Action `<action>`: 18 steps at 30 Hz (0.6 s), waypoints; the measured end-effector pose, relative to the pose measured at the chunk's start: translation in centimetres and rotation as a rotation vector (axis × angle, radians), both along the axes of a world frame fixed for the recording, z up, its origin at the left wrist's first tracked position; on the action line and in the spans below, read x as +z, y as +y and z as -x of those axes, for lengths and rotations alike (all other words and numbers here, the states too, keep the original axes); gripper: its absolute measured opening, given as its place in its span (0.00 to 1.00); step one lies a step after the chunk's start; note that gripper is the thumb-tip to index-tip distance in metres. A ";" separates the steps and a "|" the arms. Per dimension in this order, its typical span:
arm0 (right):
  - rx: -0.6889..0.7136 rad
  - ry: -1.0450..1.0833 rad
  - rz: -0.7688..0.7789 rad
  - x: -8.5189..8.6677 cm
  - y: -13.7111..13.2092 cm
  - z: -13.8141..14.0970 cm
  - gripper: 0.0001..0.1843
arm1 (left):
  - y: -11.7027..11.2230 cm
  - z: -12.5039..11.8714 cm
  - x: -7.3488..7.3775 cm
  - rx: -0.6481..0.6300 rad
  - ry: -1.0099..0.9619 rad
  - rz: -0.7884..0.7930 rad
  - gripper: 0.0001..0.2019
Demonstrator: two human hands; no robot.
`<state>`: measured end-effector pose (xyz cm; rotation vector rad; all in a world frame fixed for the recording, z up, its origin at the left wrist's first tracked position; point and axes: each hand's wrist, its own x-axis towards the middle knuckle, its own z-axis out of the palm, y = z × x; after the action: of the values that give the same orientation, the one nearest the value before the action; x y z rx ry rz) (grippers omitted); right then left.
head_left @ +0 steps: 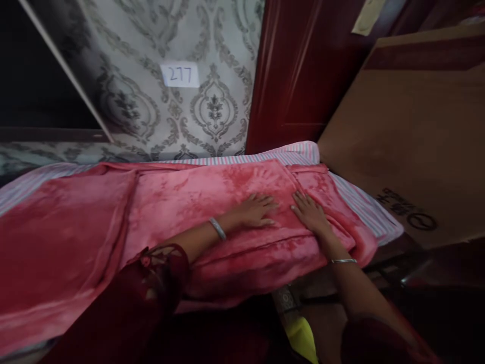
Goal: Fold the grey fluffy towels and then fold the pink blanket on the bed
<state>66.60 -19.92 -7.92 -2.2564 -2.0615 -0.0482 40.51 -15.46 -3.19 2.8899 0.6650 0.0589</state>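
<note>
A pink-red plush blanket (182, 202) lies spread and partly folded across a surface with a striped cloth (303, 151) under it. My left hand (255, 211) rests flat on the folded section, fingers spread and pointing right. Close to the blanket's right-hand fold, my right hand (311, 213) also lies flat with its fingers apart. Neither hand grips the fabric. Folded layers show along the near right edge, and another fold runs down the left part of the blanket. A bracelet circles each wrist.
A large cardboard box (424, 136) stands at the right, beside the striped cloth. Behind the blanket are a patterned wall with a paper label (180, 75) marked 277 and a dark red door (295, 65). A dark screen (45, 76) is at upper left. Something yellow (302, 338) shows below.
</note>
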 end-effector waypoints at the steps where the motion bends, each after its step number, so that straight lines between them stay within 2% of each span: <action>1: 0.005 0.003 -0.006 -0.2 0.0 -0.2 0.34 | -0.1 1.0 0.6 0.054 0.019 -0.002 0.35; 3: 0.020 0.007 -0.027 -0.7 0.1 -0.5 0.35 | -0.4 3.9 1.7 0.189 0.052 -0.024 0.35; 5: 0.039 0.007 -0.062 -1.1 0.1 -0.9 0.35 | -0.8 7.3 2.2 0.326 0.062 -0.071 0.36; 7: 0.054 0.007 -0.092 -1.5 0.0 -1.2 0.35 | -1.2 10.8 1.7 0.455 0.076 -0.118 0.37; 10: 0.051 0.008 -0.099 -1.6 0.0 -1.3 0.35 | -2.0 14.5 -0.4 0.572 0.089 -0.154 0.36; 12: 0.041 0.006 -0.086 -1.4 -0.1 -1.2 0.35 | -2.4 15.5 -1.9 0.584 0.067 -0.170 0.35; 14: 0.038 0.010 -0.075 -1.1 -0.2 -1.1 0.35 | -2.6 15.5 -2.6 0.576 0.036 -0.179 0.34; 16: 0.042 0.023 -0.070 -0.8 -0.3 -0.9 0.35 | -2.5 15.2 -2.5 0.577 0.022 -0.165 0.35; 18: 0.043 0.032 -0.059 -0.6 -0.4 -0.8 0.35 | -2.2 15.2 -1.7 0.577 0.035 -0.096 0.34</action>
<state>67.39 -20.31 -8.48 -2.1644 -2.0636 -0.0687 25.33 -17.62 -4.91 2.6856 1.5132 0.1166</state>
